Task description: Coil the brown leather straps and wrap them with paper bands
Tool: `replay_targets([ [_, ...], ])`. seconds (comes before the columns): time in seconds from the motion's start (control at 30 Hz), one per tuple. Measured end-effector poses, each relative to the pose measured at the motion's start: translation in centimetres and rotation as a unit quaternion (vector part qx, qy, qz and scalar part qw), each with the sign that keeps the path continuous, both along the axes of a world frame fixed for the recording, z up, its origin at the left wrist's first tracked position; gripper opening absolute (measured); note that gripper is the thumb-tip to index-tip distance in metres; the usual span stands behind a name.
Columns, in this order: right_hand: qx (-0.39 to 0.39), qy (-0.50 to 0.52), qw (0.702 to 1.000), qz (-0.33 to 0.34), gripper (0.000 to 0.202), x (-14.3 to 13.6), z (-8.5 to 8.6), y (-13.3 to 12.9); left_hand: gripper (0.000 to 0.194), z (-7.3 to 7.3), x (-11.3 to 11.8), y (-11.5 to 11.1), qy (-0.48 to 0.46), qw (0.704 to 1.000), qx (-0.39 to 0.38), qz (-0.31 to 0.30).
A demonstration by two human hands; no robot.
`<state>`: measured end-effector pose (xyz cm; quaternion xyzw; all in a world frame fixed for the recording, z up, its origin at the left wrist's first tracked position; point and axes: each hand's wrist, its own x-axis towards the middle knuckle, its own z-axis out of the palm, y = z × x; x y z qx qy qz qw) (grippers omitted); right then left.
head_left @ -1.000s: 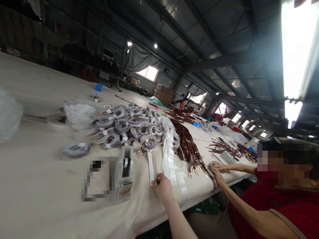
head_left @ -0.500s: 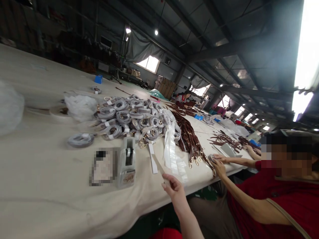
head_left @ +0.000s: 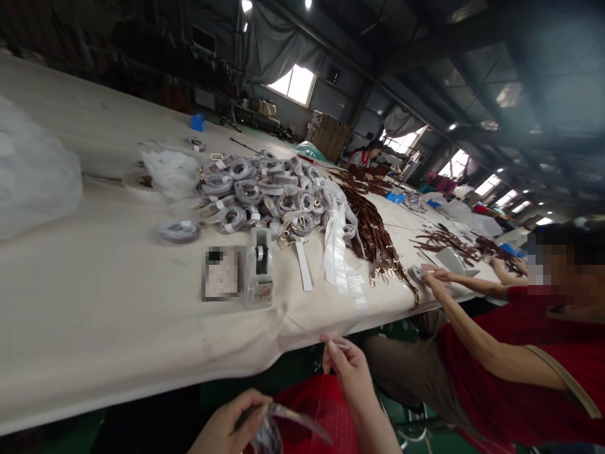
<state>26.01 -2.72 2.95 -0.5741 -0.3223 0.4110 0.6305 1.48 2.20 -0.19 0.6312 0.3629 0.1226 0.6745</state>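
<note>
At the bottom of the head view, over my red-clad lap, my left hand [head_left: 236, 419] is closed around a coiled strap [head_left: 271, 435] with a shiny clear wrap. One loose end of it sticks out to the right, blurred. Just off the table's front edge, my right hand [head_left: 352, 369] pinches a thin pale paper strip [head_left: 341, 345], seen almost edge-on. Beyond it, more white paper strips [head_left: 305, 268] lie on the table. A tape dispenser [head_left: 259, 268] stands left of them, beside a pixelated flat object [head_left: 220, 274].
A heap of wrapped coiled straps [head_left: 265, 189] covers the table's middle. White plastic sleeves [head_left: 338, 246] and brown straps with gold clasps [head_left: 373, 233] lie to its right. One wrapped coil [head_left: 179, 231] sits apart. A co-worker in red [head_left: 501, 353] handles a coil close on my right.
My right hand has drawn the paper strip from the table toward me, past the edge. My left hand has come into view with the coiled strap. The camera has tilted down.
</note>
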Motion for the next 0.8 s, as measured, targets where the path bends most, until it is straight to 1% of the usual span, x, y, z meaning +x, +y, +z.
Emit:
replay_targets([
  [0.07, -0.012, -0.118, 0.993, -0.014, 0.029, -0.4, 1.0, -2.1, 0.046, 0.7, 0.1, -0.1, -0.003, 1.000, -0.012, 0.003],
  [0.13, 0.007, -0.209, 0.977, -0.032, 0.025, -0.9, 2.2, -4.2, 0.046, 1.0, 0.2, -0.3, -0.006, 1.000, -0.019, 0.020],
  [0.23, 0.052, -0.293, 0.954, -0.030, 0.021, -1.6, 3.8, -6.6, 0.043, 0.9, 0.4, -0.7, -0.009, 0.999, -0.034, 0.040],
  [0.3, 0.074, -0.341, 0.937, -0.018, 0.021, -2.1, 4.6, -7.6, 0.042, 0.6, 0.5, -0.9, -0.007, 0.997, -0.054, 0.051],
  [0.37, 0.082, -0.400, 0.913, -0.017, 0.018, -2.5, 5.3, -8.1, 0.045, 0.5, 0.7, -1.1, -0.001, 0.995, -0.079, 0.055],
  [0.47, 0.101, -0.499, 0.861, -0.006, 0.014, -2.9, 6.3, -8.4, 0.049, 0.4, 0.7, -1.3, 0.006, 0.993, -0.109, 0.053],
  [0.53, 0.121, -0.545, 0.829, 0.004, 0.013, -3.0, 7.0, -8.6, 0.050, 0.3, 0.7, -1.4, 0.008, 0.991, -0.122, 0.053],
  [0.57, 0.128, -0.560, 0.819, 0.010, 0.013, -3.0, 7.3, -8.7, 0.050, 0.3, 0.7, -1.5, 0.008, 0.991, -0.121, 0.053],
  [0.67, 0.143, -0.582, 0.800, 0.032, 0.015, -2.9, 8.0, -8.9, 0.046, 0.2, 0.6, -1.6, 0.019, 0.993, -0.097, 0.060],
  [0.73, 0.160, -0.594, 0.787, 0.039, 0.017, -3.0, 8.1, -9.0, 0.043, 0.3, 0.6, -1.6, 0.029, 0.995, -0.076, 0.062],
  [0.8, 0.169, -0.606, 0.777, 0.031, 0.016, -3.5, 7.9, -9.1, 0.039, 0.6, 0.5, -1.5, 0.042, 0.996, -0.056, 0.053],
])
